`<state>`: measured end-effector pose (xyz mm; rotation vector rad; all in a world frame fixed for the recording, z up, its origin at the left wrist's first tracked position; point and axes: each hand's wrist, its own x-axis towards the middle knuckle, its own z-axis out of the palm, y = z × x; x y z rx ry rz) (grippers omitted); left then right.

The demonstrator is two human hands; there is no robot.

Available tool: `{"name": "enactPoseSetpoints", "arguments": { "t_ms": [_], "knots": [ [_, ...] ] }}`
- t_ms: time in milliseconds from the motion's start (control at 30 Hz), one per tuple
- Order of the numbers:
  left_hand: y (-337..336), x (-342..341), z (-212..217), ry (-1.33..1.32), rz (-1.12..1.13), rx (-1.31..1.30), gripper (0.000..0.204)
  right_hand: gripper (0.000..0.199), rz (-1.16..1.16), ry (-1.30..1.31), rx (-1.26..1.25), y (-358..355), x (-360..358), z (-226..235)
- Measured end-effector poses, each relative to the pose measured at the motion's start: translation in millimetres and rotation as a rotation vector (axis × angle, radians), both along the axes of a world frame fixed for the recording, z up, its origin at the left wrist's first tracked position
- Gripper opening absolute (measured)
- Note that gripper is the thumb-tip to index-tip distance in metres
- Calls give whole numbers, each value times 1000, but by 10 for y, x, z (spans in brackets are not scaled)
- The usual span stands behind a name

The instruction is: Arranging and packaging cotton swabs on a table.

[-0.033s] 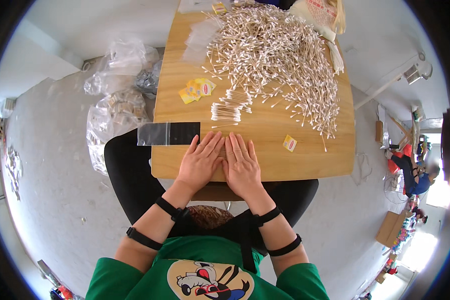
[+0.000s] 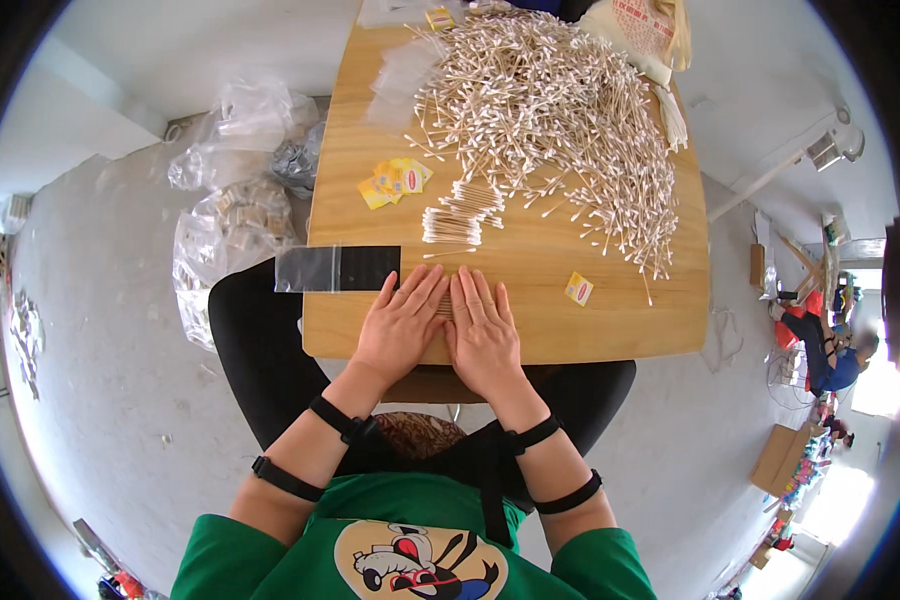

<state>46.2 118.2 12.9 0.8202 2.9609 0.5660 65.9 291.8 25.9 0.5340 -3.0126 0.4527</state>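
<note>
My left hand (image 2: 402, 325) and my right hand (image 2: 484, 328) lie flat side by side near the table's front edge, fingers stretched out and pointing away from me. Between and partly under them shows a row of cotton swabs (image 2: 445, 305), mostly covered by the palms. Just beyond my fingertips lies a roughly lined-up cluster of swabs (image 2: 452, 226). A big loose heap of cotton swabs (image 2: 540, 110) spreads over the far part of the table. Left of my left hand, a flat clear zip bag (image 2: 307, 269) with a dark strip reaches over the table's left edge.
Several yellow cards (image 2: 395, 183) lie left of the swab cluster, and one yellow card (image 2: 579, 289) sits to the right. Thin clear bags (image 2: 406, 80) rest at the far left of the wooden table (image 2: 630, 325). Filled plastic bags (image 2: 245, 220) stand on the floor at left.
</note>
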Motion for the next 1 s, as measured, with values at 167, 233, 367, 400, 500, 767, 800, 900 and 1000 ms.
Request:
{"name": "enactPoseSetpoints", "arguments": {
  "t_ms": [167,233,367,400,500,767,800,900,1000],
  "knots": [
    [-40,21,25,6,7,-12,55,59,-59,0,37,-68,14,-8],
    [-45,-6,0,-7,18,55,54,58,-46,-4,51,-92,7,3],
    [-382,-88,-14,189,287,328,43,57,-15,-8,49,-201,-27,-2],
    [-487,-115,27,188,293,325,43,57,-9,-11,46,-256,-39,10],
    [-707,-226,101,235,608,179,32,56,50,5,26,-445,-153,9],
    [-836,-374,191,-78,623,35,13,58,94,14,-1,-745,-373,7],
    [-844,-375,178,-88,608,37,12,58,95,14,0,-762,-396,8],
    [-898,-363,136,-81,580,95,12,57,103,19,6,-807,-466,21],
    [-950,-362,126,-73,553,195,13,57,131,9,26,-837,-529,38]
  ]
}}
